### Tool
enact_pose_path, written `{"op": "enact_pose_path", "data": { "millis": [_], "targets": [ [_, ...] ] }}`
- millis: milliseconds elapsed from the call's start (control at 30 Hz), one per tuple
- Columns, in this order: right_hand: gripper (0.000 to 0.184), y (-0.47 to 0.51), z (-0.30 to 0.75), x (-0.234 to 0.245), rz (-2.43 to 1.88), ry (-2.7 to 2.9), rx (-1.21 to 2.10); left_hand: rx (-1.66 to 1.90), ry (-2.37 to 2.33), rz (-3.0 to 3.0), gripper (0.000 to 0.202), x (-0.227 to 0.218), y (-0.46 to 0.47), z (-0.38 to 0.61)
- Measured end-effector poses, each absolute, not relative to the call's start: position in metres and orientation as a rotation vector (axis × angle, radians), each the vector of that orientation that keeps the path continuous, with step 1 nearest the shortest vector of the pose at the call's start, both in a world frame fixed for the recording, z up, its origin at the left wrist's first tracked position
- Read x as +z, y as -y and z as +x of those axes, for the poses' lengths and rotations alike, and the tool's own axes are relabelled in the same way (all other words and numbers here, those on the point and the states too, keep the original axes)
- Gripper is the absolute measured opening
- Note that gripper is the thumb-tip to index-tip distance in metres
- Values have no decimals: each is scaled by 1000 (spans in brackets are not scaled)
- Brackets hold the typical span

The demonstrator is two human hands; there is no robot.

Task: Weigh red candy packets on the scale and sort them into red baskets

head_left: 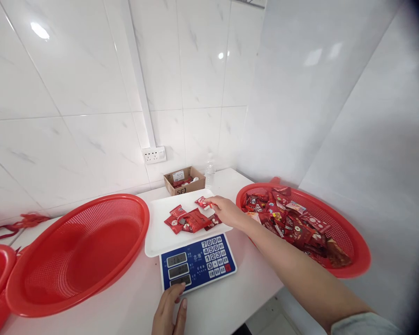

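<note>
Our right hand (226, 211) pinches a crinkly red packet (201, 202) by the smooth tray's (159, 237) far-right corner. Our left hand (170, 308) is kinda loosely open.

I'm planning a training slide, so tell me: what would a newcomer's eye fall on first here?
Probably the large red basket left of the scale and the right-hand basket, heaped with mostly red packets. Next, the white tray on the scale, where more red packets lie and the right hand pinches a small packet. The left hand is at the scale's front edge.
</note>
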State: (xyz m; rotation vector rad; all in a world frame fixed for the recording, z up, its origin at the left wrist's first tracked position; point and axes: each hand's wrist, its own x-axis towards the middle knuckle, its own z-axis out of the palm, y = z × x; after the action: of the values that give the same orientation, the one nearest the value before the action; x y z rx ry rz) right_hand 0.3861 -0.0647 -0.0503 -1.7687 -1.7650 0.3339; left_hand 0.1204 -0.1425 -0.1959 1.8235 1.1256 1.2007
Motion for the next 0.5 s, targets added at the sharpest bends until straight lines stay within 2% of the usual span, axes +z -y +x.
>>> {"op": "enact_pose_path", "data": {
  "millis": [167, 400, 500],
  "targets": [
    [36, 72, 389, -53, -1817, 1752, 305, 1225, -1142, 1838, 36, -195, 142, 121],
    [52, 55, 399, -57, -2107, 1878, 202, 1235, -1146, 1852, 35, -193, 143, 122],
    [53, 37, 403, -59, -2143, 1896, 209, 1218, -1148, 1857, 36, -192, 143, 122]
  ]
}}
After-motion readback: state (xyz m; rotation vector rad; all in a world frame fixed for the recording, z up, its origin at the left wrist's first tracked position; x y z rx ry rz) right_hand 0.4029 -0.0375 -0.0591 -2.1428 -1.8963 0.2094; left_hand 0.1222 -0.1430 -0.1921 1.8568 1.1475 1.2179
